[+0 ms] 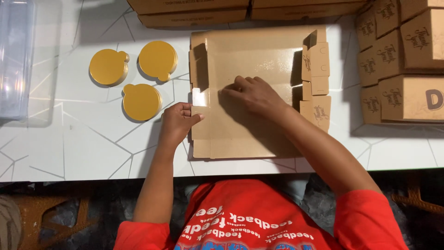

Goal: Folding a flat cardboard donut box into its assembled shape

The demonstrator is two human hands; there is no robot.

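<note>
Two bare hands work a flat brown cardboard box blank (252, 88) lying on a white table (69, 139): the left hand (178, 121) pinches a side flap, the right hand (252, 95) presses open-fingered on the panel. Three gold round boards (141, 102) lie just left; folded boxes (407, 60) stand stacked at right.

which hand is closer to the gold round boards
The left. The left hand grips the left side flap of the flat cardboard box, just right of the nearest gold round board. The right hand presses on the box's middle, farther right.
</note>
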